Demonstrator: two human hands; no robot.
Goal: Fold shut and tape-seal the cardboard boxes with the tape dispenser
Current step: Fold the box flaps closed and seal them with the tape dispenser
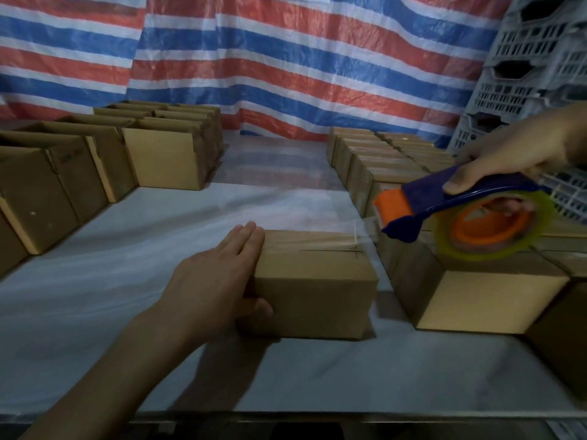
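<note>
Head view shows the taping step near its end. The box (pixel 314 281) lies in the middle of the tabletop (pixel 143 255), with its flaps folded shut. The left hand (pixel 216 281) braces its left end: the fingers (pixel 251 236) are straight and lie flat against the top edge, and the thumb presses the front face. The right hand (pixel 514 150) grasps the dispenser (pixel 444 198), fingers curled through its handle, and holds it in the air just past the right end of the box. The tape (pixel 365 228) lies along the top seam and stretches from the right edge to the dispenser.

I judge that the next move must bring the dispenser down over the right face, so the tape sticks there, and then tilt the blade to cut. The left hand must press firmly during this, otherwise the box may slide. Open boxes (pixel 162 160) wait at the left, and closed boxes (pixel 482 300) stand at the right.
</note>
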